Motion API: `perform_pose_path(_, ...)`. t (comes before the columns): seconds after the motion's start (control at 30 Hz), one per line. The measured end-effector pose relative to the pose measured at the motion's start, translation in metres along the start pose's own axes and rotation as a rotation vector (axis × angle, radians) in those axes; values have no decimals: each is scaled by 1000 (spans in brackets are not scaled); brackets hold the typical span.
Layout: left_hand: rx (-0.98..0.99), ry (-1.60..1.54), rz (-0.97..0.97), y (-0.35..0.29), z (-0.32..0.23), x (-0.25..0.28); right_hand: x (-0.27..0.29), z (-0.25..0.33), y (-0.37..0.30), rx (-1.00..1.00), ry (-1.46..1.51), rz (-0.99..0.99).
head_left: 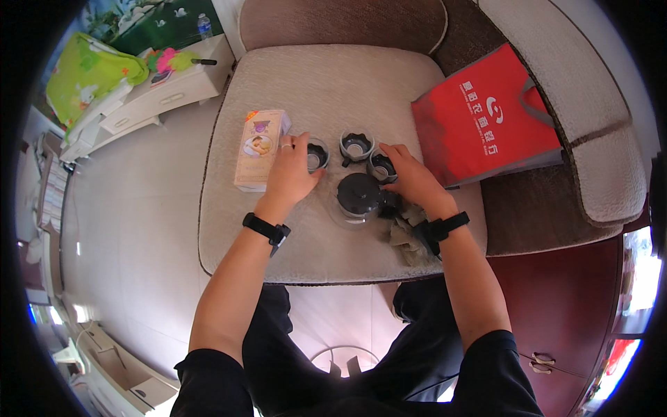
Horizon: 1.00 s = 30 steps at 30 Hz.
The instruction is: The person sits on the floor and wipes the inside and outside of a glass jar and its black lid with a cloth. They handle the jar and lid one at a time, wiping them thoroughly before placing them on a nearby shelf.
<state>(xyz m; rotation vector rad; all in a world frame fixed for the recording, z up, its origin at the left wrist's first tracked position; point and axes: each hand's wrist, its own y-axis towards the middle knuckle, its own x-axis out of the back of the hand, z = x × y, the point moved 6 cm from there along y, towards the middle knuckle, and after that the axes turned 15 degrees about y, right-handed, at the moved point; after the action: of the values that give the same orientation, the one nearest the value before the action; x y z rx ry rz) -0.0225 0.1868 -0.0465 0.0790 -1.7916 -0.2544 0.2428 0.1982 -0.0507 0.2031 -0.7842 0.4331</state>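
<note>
My left hand is curved round a small dark cup, fingers on its far side and thumb on its near side. In the same way my right hand grips another small dark cup. Between them, a little farther back, a third cup with a scalloped inside stands upright, close beside the right-hand cup. Just nearer to me sits a clear glass teapot with a dark round lid and a dark handle toward my right wrist. A crumpled greyish-green cloth lies under my right forearm, partly hidden.
Left of my left hand lies a pale cardboard box. A red bag leans at the right against the sofa. Everything rests on a beige sofa seat, whose front edge is near my knees. A white low cabinet stands far left.
</note>
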Motion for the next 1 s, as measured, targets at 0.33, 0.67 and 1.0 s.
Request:
perform_pose_path(0.33,54,-1,84,22,-4,8,63,18,26,-44,-88,-248)
perform_pose_path(0.67,129,-196,-214,43,-4,28,19,41,64,215,93,-85)
perform_pose_path(1.0,-131,-396,-185,63,-61,23,12,19,69,71,481,-111)
